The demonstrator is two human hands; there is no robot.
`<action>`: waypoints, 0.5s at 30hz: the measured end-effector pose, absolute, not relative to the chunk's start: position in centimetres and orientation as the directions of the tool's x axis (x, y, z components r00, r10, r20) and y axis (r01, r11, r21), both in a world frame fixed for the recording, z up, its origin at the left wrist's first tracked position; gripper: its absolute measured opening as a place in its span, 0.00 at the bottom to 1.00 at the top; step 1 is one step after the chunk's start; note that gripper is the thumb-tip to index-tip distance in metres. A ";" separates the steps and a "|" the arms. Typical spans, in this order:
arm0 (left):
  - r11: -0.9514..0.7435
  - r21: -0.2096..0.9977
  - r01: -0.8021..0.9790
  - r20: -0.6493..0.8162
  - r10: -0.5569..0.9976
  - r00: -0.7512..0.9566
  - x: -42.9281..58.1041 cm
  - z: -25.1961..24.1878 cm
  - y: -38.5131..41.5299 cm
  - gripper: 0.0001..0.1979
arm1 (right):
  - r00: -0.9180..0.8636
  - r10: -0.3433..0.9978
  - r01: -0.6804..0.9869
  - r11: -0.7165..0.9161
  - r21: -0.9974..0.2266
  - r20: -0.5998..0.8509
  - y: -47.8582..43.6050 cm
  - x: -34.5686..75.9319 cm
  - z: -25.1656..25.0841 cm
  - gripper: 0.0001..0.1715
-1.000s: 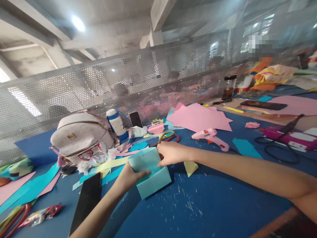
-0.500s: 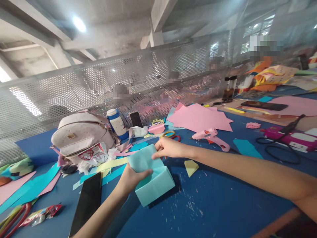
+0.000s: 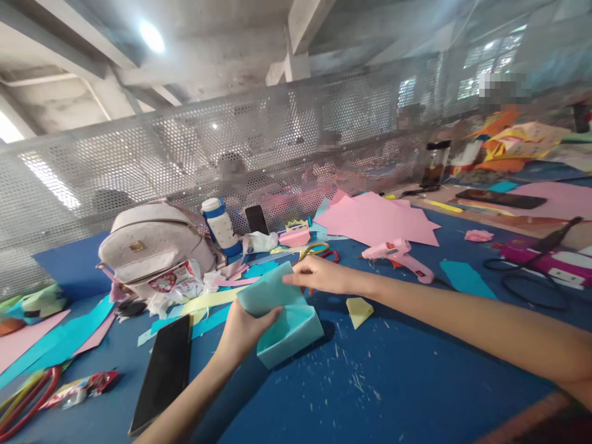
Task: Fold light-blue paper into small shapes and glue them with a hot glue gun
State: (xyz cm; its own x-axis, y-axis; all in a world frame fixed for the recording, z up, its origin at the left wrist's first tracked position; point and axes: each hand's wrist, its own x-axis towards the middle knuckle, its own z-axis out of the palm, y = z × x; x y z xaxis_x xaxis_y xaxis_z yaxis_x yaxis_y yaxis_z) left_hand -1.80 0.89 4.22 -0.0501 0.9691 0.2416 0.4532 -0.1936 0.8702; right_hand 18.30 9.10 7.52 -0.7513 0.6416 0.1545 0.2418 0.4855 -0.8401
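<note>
A light-blue folded paper box [image 3: 292, 336] with a raised flap is held just over the blue table [image 3: 398, 382]. My left hand [image 3: 247, 324] grips its left side, thumb along the inside edge and the other fingers hidden behind the paper. At the flap's upper right corner, my right hand [image 3: 317, 274] pinches the paper between thumb and fingers. Scissors [image 3: 330, 254] with yellow and red handles lie just beyond my right hand. A yellow paper scrap [image 3: 359, 312] rests to the right of the box.
A pink glue gun [image 3: 398, 256] lies at right, before pink paper sheets [image 3: 377, 219]. On the left are a pale backpack [image 3: 152, 246], a bottle [image 3: 222, 228] and a black phone [image 3: 164, 370]. Behind stands a perforated metal screen [image 3: 272, 135], with people blurred beyond it.
The box has tilted, so more of its inside shows and its front wall sits slightly higher. Both hands keep their hold on it. The view has shifted slightly.
</note>
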 end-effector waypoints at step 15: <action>-0.183 0.808 0.560 0.174 0.982 0.070 -2.6 3.6 1.1 0.10 | -0.768 0.639 0.508 0.650 -0.565 0.043 7.5 18.6 8.7 0.19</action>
